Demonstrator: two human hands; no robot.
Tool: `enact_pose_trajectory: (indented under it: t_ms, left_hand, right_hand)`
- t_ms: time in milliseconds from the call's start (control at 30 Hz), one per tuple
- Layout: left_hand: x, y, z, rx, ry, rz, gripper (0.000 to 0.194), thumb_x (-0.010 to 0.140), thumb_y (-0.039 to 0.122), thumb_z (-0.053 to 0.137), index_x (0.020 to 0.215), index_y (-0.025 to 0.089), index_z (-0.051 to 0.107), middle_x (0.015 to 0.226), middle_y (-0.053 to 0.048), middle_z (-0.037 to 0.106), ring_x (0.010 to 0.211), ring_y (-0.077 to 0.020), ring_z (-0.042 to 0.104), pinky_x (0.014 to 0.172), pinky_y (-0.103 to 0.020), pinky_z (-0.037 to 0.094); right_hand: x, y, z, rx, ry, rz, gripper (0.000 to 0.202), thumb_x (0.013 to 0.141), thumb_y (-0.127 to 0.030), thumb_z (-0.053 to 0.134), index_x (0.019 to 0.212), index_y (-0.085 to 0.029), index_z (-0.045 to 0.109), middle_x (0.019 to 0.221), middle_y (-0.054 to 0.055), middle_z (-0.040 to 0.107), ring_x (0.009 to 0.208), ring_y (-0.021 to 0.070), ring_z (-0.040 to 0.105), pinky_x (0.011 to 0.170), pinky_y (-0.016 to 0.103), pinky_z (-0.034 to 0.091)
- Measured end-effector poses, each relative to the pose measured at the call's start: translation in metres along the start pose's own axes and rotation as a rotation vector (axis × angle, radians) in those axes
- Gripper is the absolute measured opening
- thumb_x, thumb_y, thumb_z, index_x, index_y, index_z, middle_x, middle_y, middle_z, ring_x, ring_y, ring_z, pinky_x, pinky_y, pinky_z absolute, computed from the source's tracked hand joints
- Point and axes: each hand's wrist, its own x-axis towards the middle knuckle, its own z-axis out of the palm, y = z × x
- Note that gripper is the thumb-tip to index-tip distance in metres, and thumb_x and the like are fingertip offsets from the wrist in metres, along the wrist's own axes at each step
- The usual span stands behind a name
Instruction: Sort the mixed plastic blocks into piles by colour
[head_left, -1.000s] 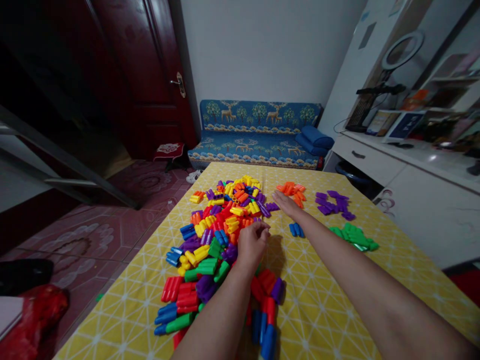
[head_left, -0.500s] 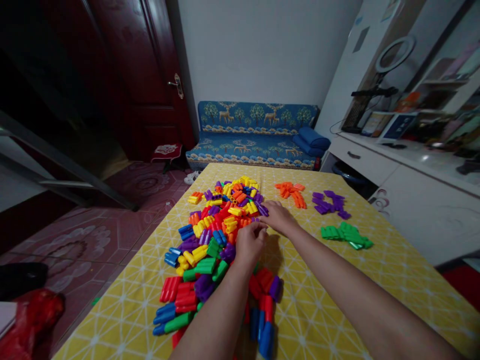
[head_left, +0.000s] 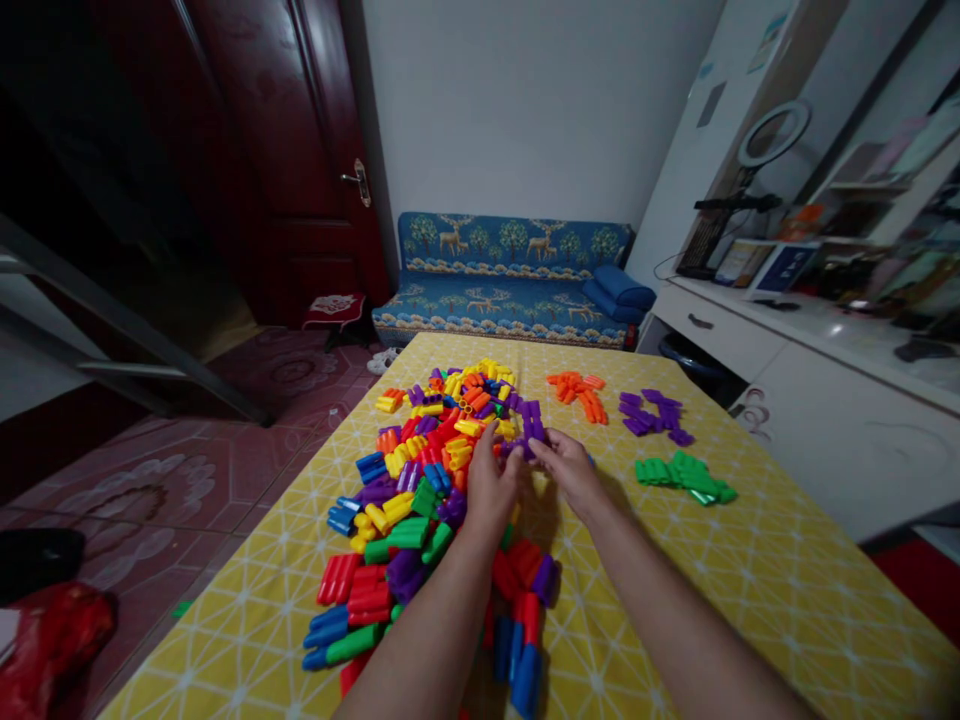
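A purple bullet-shaped building block (head_left: pixel 533 418) stands up between my hands at the right edge of a mixed heap of plastic blocks (head_left: pixel 450 420). My right hand (head_left: pixel 571 472) pinches it low down between thumb and fingers. My left hand (head_left: pixel 491 490) is close on the left, thumb and forefinger curled at purple pieces joined to or touching that block; its other fingers are partly hidden. The heap holds red, yellow, blue, green, orange and purple blocks, some joined side by side. My left forearm covers part of its near end.
Sorted groups lie on the right: orange blocks (head_left: pixel 577 395), purple blocks (head_left: pixel 652 415) and green blocks (head_left: pixel 686 477). All are on a table with a yellow patterned cloth (head_left: pixel 675 580). Beyond stand a blue sofa (head_left: pixel 510 290) and, to the right, a white dresser (head_left: pixel 817 370).
Both hands have come together around purple blocks at the heap's right edge. My right hand has drawn back toward me with a purple block now upright; my left hand's fingers have lifted and turned.
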Motion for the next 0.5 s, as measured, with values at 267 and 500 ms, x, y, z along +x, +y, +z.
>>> enact_pose_trajectory:
  t_ms: [267,500]
  left_hand:
    - [0.001,0.004,-0.001,0.009,-0.1,0.034,0.036,0.084,0.047,0.059,0.095,0.015,0.072,0.096,-0.008,0.072,0.096,-0.023,0.065,0.088,-0.035,0.05]
    - [0.002,0.011,-0.005,-0.372,0.091,-0.079,0.036,0.08,0.047,0.061,0.089,0.013,0.068,0.084,-0.006,0.072,0.076,-0.0166,0.066,0.069,-0.026,0.051]
  right_hand:
    - [-0.034,-0.012,0.005,0.487,-0.134,0.137,0.028,0.072,-0.038,0.074,0.094,-0.021,0.069,0.091,0.001,0.07,0.081,0.0181,0.063,0.074,0.029,0.049]
    - [-0.041,-0.005,0.006,0.549,-0.232,0.166,0.032,0.069,-0.04,0.076,0.094,-0.02,0.071,0.094,0.002,0.072,0.092,0.0207,0.063,0.09,0.035,0.046]
